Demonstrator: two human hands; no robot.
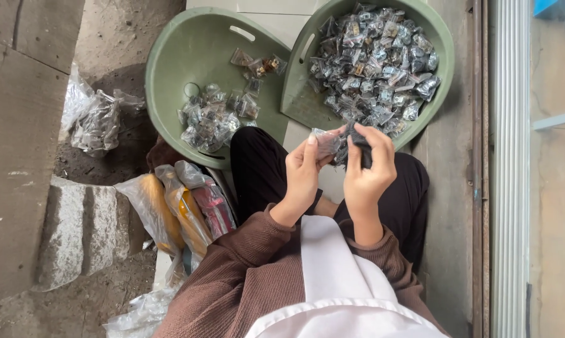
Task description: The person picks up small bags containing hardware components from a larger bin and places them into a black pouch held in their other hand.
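Above the lap, the left hand (304, 172) pinched one small clear packet (326, 143), while the right hand (369, 169) gripped a dark piece (360, 149) just beside it. Two green tubs (170, 69) stood ahead: the right one (442, 44) heaped with filled packets, the left holding fewer. Three long bagged bundles (182, 209) lay at the left.

Rough concrete slab (19, 125) and dirt floor (116, 44) at one side, pale-framed glass door (539, 188) at the other, under soft daylight.
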